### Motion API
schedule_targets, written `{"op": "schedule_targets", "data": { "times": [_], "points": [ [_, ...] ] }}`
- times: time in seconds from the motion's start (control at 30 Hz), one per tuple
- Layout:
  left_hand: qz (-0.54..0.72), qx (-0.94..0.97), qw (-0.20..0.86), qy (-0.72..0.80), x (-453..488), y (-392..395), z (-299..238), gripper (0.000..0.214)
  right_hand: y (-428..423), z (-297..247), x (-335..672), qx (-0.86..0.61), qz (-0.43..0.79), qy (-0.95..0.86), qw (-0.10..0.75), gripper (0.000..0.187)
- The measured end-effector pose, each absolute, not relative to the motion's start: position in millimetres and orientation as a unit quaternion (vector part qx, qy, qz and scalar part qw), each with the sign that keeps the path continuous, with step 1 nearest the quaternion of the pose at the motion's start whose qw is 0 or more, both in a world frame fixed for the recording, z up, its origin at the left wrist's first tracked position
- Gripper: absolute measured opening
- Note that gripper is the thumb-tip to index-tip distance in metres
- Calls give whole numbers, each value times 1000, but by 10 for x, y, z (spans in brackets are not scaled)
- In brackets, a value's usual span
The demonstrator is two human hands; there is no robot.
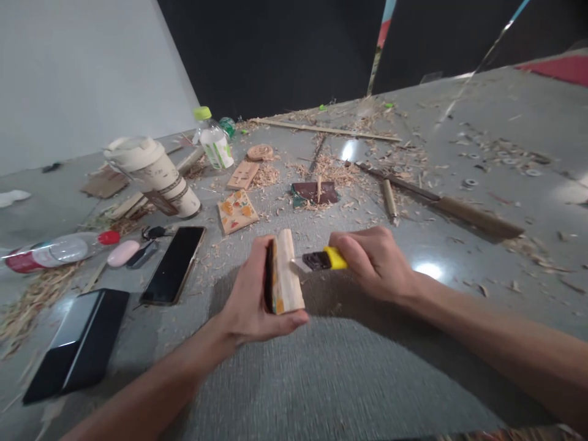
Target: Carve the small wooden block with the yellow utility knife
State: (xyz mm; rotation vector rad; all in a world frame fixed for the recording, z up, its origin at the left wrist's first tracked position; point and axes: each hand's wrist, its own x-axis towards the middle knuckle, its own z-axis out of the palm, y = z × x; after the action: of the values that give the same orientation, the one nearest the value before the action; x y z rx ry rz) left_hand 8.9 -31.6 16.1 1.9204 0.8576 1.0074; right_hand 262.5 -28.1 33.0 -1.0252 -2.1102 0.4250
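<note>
My left hand (250, 300) is closed around a small wooden block (287, 275), its pale edge turned up and a painted orange patch showing on its side. In my right hand (374, 260) is a yellow and black utility knife (335, 258), gripped by the handle. Its blade points left and meets the pale edge of the block, or lies just over it. Beyond my hands lie a painted wooden tile (237, 211), a plain carved wood piece (243, 175) and a round carved disc (260, 152).
Left of my hands lie a phone (174, 266), a dark folded case (78, 343), a pink oval object (123, 253) and a red-capped bottle (68, 248). A paper cup (154, 174) and a green-capped bottle (214, 144) stand behind. A long-bladed tool (478, 217) lies right, among shavings.
</note>
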Motion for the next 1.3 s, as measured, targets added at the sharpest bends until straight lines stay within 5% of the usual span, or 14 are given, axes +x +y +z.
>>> {"op": "schedule_targets", "data": {
  "times": [0.2,0.43,0.5,0.6,0.73,1.3],
  "points": [
    [406,744,402,348,93,-365,145,83,-327,349,2624,-324,192,-860,343,42],
    [370,822,371,224,162,-457,232,99,1,289,2833,-641,110,-668,362,59],
    [394,780,384,298,122,-412,209,86,9,304,2851,-634,117,-668,372,59],
    [445,685,464,341,57,-322,98,69,-45,317,2801,-588,127,-709,367,59],
    [486,596,576,278,67,-255,-90,79,-65,274,2761,-573,126,-732,346,57],
    [484,388,754,215,161,-272,219,63,-70,181,2863,-581,223,-718,312,62]
  ]
}}
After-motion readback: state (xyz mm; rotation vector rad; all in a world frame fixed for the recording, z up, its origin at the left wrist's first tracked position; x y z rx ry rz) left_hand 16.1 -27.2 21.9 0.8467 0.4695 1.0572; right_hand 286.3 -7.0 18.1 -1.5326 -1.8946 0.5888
